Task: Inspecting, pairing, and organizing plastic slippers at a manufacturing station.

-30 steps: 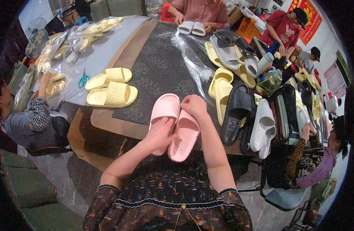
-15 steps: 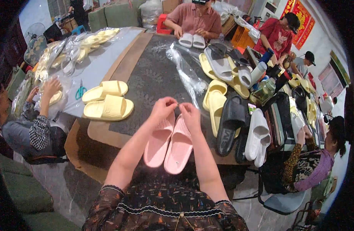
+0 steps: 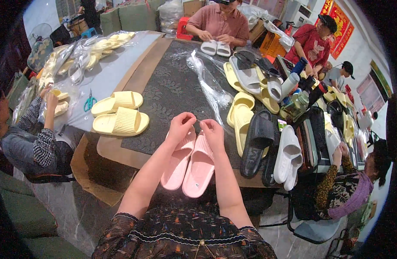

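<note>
Two pink slide sandals (image 3: 191,166) lie side by side, soles down, at the near edge of the dark patterned mat (image 3: 172,93), heels hanging over the table's edge. My left hand (image 3: 180,126) rests on the toe end of the left sandal, fingers curled. My right hand (image 3: 212,134) sits on the toe end of the right sandal. Both hands pinch at something small between them; what it is cannot be made out.
A pale yellow sandal pair (image 3: 119,112) lies to the left. Yellow, black and white sandals (image 3: 258,138) crowd the right side with a clear plastic bag (image 3: 209,84). Scissors (image 3: 89,102) lie on the grey sheet. Other people sit left, right and opposite.
The pink sandals, held up sole to sole a second ago, now lie flat side by side on the mat. My hands have moved to their toe ends.
</note>
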Demonstrator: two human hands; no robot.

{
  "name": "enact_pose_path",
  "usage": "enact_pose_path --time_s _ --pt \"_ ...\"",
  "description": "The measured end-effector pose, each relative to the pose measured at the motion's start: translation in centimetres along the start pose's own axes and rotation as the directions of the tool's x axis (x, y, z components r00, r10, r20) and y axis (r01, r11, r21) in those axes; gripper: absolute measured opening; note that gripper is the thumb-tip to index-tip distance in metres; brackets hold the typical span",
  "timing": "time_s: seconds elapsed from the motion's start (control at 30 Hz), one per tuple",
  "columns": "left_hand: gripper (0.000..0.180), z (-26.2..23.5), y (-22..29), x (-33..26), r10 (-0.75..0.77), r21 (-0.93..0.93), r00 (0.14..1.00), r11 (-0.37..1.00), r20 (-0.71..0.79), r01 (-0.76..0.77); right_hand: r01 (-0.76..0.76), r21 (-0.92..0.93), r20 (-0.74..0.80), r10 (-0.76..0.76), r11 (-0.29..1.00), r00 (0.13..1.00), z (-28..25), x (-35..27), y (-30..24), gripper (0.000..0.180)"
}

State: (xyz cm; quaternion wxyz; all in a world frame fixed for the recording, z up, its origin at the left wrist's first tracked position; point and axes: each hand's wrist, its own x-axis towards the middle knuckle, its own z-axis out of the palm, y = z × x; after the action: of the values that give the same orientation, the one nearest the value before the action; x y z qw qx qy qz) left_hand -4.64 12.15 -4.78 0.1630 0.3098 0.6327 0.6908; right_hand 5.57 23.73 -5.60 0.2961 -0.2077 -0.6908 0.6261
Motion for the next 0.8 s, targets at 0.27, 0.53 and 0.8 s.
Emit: enact_pose_path --time_s 0.27,0.53,0.8 --pt "0.015 0.4 -0.1 -0.3 -0.086 -0.046 0.991 0.995 0.105 0.091 0.044 -0.003 -0.003 -0.044 0.999 0.999 -0.6 -0.4 0.1 0.015" --pt "0.014 -0.1 0.6 -0.6 -0.069 -0.012 0.994 0.997 0.086 0.07 0.016 0.039 0.011 -0.017 0.999 1.0 -0.2 -0.9 -1.1 0.014" --pt "0.014 -0.2 -0.4 0.0 -0.054 -0.078 0.993 0.995 0.103 0.062 0.039 -0.013 -0.03 -0.039 0.999 0.999 -0.1 -0.4 -0.9 0.017"
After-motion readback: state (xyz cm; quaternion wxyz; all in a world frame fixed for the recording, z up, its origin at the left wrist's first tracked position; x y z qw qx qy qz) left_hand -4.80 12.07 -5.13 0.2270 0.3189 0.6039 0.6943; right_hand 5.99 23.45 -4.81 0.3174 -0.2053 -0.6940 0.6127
